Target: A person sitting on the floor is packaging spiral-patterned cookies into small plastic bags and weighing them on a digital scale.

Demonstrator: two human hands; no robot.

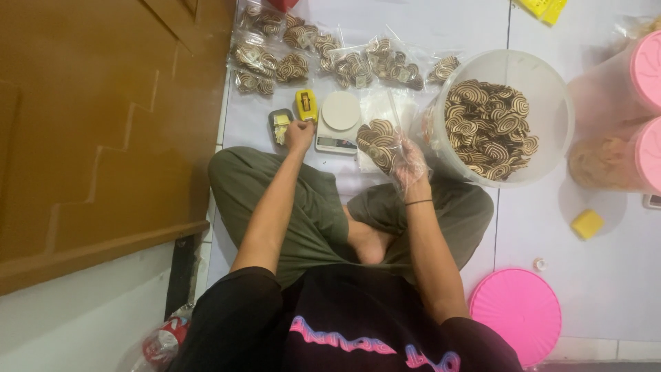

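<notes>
A person sits cross-legged on the floor (606, 289), seen from above. The largest thing is the clear plastic tub (551, 89) at about two o'clock, filled with striped swirl cookies (489, 127). At three o'clock two clear jars with pink lids (651, 103) lie on their sides, and at five o'clock a round pink lid (520, 313) rests flat. At twelve o'clock a row of filled cookie packets (344, 65) lies along the top. Near centre, just beside the white kitchen scale (339, 120), the right hand (411, 165), in a thin clear glove, grips a clear bag of cookies (379, 143). The left hand (299, 134), fingers curled narrow, touches the small grey tray (279, 127), below a yellow tape dispenser (306, 105).
</notes>
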